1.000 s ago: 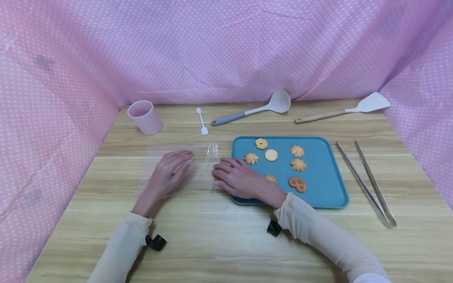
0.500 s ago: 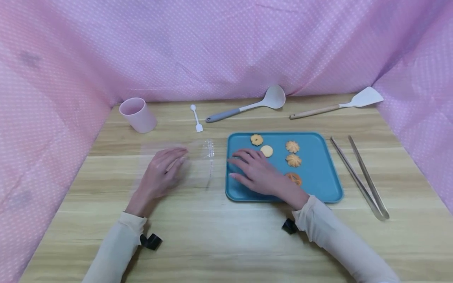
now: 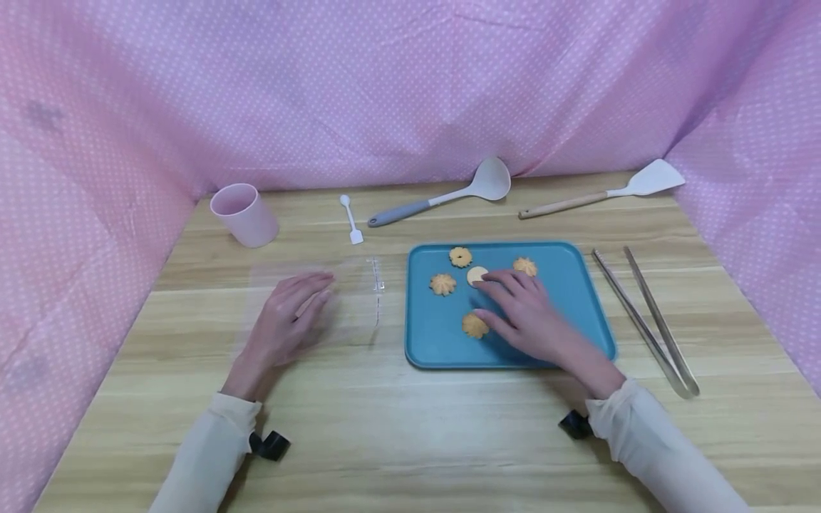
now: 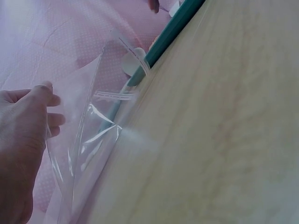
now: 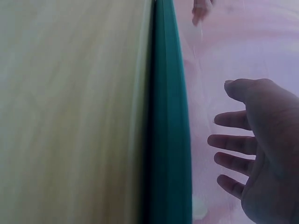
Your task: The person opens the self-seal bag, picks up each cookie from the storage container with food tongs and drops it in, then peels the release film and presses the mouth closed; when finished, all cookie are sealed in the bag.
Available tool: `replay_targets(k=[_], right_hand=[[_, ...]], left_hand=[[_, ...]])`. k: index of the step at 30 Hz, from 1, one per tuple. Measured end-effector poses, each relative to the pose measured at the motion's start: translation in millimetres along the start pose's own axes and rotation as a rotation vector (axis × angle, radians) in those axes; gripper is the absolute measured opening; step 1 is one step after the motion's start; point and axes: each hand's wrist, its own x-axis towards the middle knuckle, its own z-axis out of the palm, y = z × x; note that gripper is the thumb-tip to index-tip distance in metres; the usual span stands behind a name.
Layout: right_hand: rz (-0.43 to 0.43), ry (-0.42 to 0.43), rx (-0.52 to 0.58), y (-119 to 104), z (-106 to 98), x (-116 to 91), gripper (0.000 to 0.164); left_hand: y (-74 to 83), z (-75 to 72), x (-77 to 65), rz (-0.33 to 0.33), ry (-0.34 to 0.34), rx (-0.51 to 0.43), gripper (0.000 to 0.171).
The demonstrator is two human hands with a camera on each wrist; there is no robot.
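Note:
My left hand pinches a clear plastic zip bag lying left of the tray. In the left wrist view the bag stands partly lifted, its edge at my fingers, with the zip strips toward the tray. My right hand hovers over the blue-green tray, fingers spread and holding nothing. Its fingertips overlap a plain round cookie and come close to a fluted cookie. Also on the tray are a flower-shaped cookie, a ring cookie and another fluted one.
Metal tongs lie right of the tray. Along the back of the wooden table are a pink cup, a small white spoon, a ladle and a spatula. Pink dotted cloth walls the sides and back.
My right hand has moved right from the bag's mouth to over the middle of the tray, uncovering the left cookies and hiding the pretzel. My left hand stays at the bag. The view has shifted slightly.

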Motion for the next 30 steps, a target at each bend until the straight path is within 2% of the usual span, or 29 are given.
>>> replay_targets(k=[4, 10, 15, 22, 30], right_hand=[[0.042, 0.029, 0.007, 12, -11, -16, 0.046], [0.144, 0.09, -0.023, 31, -27, -44, 0.044], [0.284, 0.149, -0.06, 48, -42, -73, 0.043], [0.529, 0.179, -0.061, 64, -57, -114, 0.046], [0.678, 0.191, -0.062, 71, -62, -152, 0.05]], left_hand=[[-1.4, -1.1, 0.4, 0.001, -0.001, 0.003, 0.026], [-1.3, -4.8, 1.0, 0.019, -0.006, 0.01, 0.037], [-0.3, -4.7, 2.8, 0.022, -0.013, 0.006, 0.036], [0.7, -4.6, 2.0, 0.001, -0.02, 0.008, 0.029], [-0.2, -1.9, 1.0, 0.012, 0.013, 0.009, 0.026]])
